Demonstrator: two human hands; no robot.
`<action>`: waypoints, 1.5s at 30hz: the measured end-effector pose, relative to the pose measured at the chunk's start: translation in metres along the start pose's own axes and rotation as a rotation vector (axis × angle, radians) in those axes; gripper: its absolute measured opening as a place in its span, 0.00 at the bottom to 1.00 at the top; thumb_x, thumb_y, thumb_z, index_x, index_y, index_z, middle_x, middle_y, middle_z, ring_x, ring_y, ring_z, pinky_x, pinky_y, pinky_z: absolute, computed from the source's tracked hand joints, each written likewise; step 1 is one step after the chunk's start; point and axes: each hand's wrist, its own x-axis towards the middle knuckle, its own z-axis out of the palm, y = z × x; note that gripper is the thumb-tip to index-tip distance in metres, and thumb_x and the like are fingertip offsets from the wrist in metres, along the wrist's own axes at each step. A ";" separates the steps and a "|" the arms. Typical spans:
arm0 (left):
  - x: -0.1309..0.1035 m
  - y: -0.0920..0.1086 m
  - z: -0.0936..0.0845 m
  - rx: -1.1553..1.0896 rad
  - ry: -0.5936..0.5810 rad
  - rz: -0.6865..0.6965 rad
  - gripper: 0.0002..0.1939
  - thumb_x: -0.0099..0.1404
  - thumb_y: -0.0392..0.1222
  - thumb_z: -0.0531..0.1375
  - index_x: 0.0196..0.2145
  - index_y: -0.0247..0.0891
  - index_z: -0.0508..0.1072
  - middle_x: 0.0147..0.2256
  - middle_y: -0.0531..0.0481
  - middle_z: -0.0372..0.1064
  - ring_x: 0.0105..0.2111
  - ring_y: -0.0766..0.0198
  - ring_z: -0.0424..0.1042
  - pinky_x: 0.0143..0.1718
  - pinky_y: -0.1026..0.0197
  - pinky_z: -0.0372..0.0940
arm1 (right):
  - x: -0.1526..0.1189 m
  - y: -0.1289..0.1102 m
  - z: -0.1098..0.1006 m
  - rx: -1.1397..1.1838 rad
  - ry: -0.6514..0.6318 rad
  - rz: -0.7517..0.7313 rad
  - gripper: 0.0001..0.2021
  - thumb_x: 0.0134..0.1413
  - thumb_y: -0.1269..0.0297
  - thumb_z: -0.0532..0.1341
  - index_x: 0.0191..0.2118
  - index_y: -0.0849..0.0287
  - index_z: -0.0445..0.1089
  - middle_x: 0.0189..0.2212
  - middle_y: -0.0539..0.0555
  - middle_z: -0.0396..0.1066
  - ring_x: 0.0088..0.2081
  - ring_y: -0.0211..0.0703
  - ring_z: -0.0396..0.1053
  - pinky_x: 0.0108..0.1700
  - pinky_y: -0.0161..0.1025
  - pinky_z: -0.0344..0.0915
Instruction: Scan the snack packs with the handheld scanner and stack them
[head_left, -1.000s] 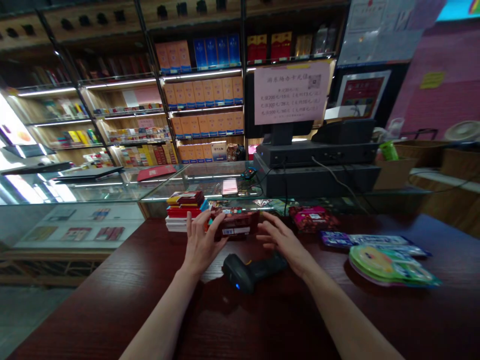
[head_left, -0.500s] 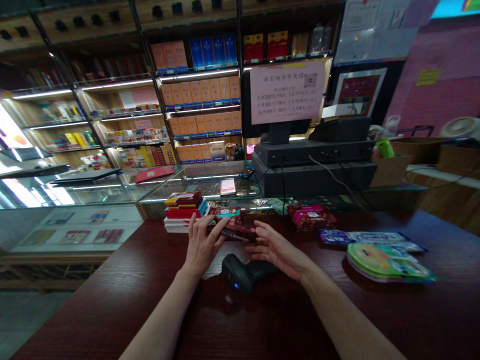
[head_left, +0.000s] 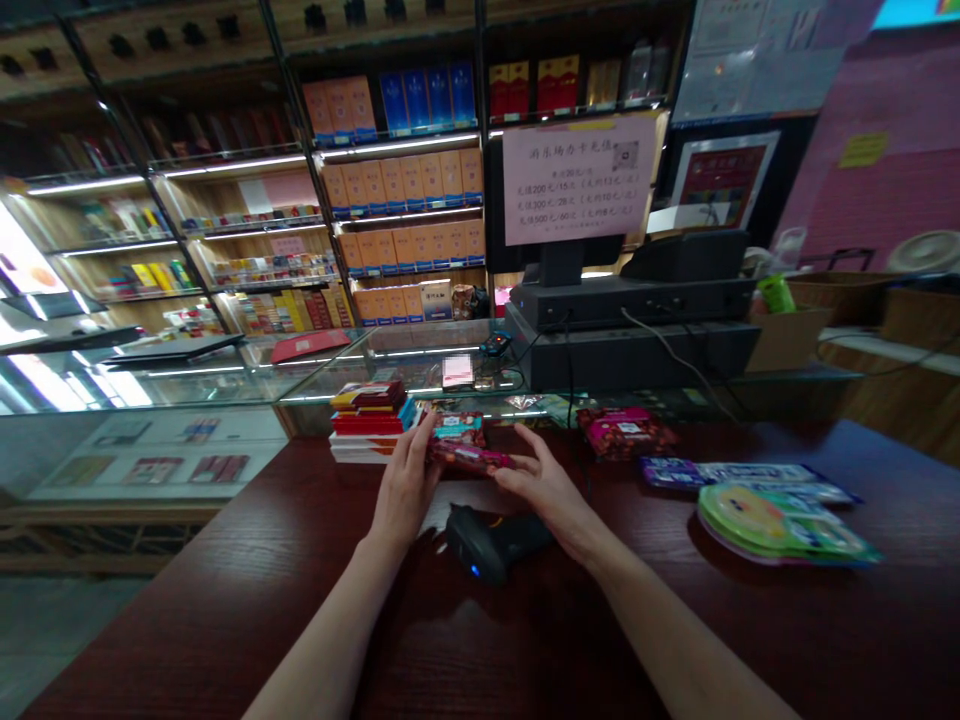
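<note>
- Packet [head_left: 471, 458], dark red and pink, held up above the tabletop [head_left: 225, 610], between the two hands; its long edge faces the wearer;
- left hand [head_left: 405, 485] clamped on the packet's left end;
- right hand [head_left: 551, 490] at the packet's right end, thumb against it, index finger raised; whether it grips, I cannot tell;
- black scanner [head_left: 487, 545] lying below the packet, blue light lit;
- teal-and-brown packet [head_left: 459, 428] just behind; stacked boxes [head_left: 367, 425] beside the left hand;
- pink-and-brown packet [head_left: 626, 432] farther right.
</note>
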 end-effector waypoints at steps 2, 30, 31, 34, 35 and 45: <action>-0.001 -0.001 -0.002 -0.041 -0.032 -0.031 0.32 0.73 0.36 0.53 0.70 0.50 0.47 0.55 0.43 0.65 0.56 0.57 0.68 0.57 0.53 0.67 | 0.004 0.002 -0.001 -0.014 0.018 -0.060 0.55 0.38 0.56 0.75 0.70 0.52 0.46 0.51 0.59 0.72 0.50 0.50 0.74 0.57 0.49 0.65; -0.002 -0.017 -0.008 -0.034 -0.170 0.102 0.33 0.69 0.37 0.57 0.68 0.49 0.52 0.62 0.42 0.59 0.63 0.54 0.62 0.63 0.48 0.61 | 0.023 -0.008 -0.023 -1.146 -0.146 -0.737 0.50 0.45 0.67 0.72 0.71 0.45 0.49 0.67 0.59 0.54 0.69 0.63 0.48 0.68 0.64 0.49; -0.002 -0.018 -0.008 -0.008 -0.157 0.096 0.33 0.69 0.36 0.57 0.68 0.49 0.52 0.62 0.42 0.59 0.63 0.54 0.62 0.64 0.47 0.61 | 0.025 -0.010 -0.021 -1.164 -0.146 -0.749 0.50 0.45 0.68 0.72 0.71 0.44 0.48 0.67 0.59 0.54 0.70 0.63 0.47 0.68 0.65 0.48; -0.002 -0.020 -0.010 0.087 -0.120 0.066 0.35 0.67 0.34 0.58 0.68 0.47 0.52 0.63 0.41 0.57 0.65 0.52 0.59 0.67 0.41 0.54 | 0.032 -0.013 -0.014 -1.209 -0.144 -0.801 0.50 0.47 0.70 0.70 0.72 0.44 0.46 0.67 0.59 0.54 0.71 0.61 0.45 0.68 0.64 0.47; -0.002 -0.020 -0.010 0.123 -0.114 0.055 0.36 0.66 0.34 0.59 0.68 0.46 0.53 0.64 0.40 0.57 0.66 0.51 0.57 0.67 0.40 0.52 | 0.035 -0.013 -0.013 -1.220 -0.146 -0.818 0.50 0.47 0.70 0.70 0.72 0.44 0.45 0.67 0.59 0.54 0.71 0.61 0.44 0.68 0.63 0.47; 0.004 -0.025 -0.013 0.371 -0.213 -0.002 0.42 0.60 0.34 0.64 0.69 0.46 0.53 0.68 0.42 0.52 0.70 0.46 0.47 0.68 0.32 0.38 | 0.069 -0.002 -0.004 -1.258 -0.206 -0.795 0.53 0.43 0.68 0.73 0.71 0.45 0.45 0.66 0.59 0.57 0.71 0.62 0.43 0.68 0.65 0.45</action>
